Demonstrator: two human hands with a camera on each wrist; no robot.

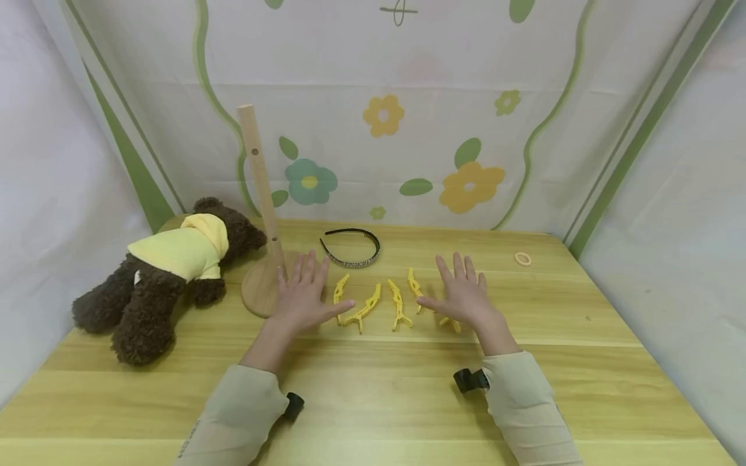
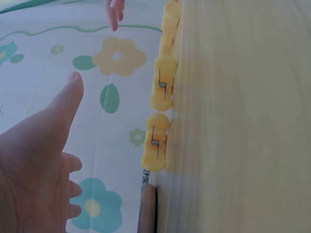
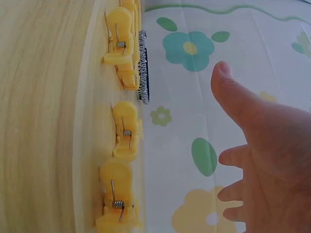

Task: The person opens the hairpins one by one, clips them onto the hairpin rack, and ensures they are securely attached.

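Observation:
Both hands are spread with fingers straight and hold nothing. The left hand (image 1: 303, 301) is over the table near the round base (image 1: 255, 292) of a wooden stand, its thumb pointing in toward the yellow hair clips. Farther right, the right hand (image 1: 463, 298) overlaps some of the clips and partly hides one (image 1: 450, 323). Several spring-hinged alligator hair clips lie in a loose row between the hands, among them a slanted one (image 1: 364, 309) and a more upright one (image 1: 399, 304). In the left wrist view, a clip (image 2: 155, 143) shows its metal spring. The right wrist view shows another clip (image 3: 126, 131).
Behind the clips lies a black headband (image 1: 357, 264) with a glittery front. The stand's tall post (image 1: 260, 178) rises at left, beside a brown teddy bear (image 1: 142, 285) in a yellow hoodie. A small pale ring (image 1: 517, 258) sits at the right rear. A flowered cloth (image 1: 419, 142) backs the table.

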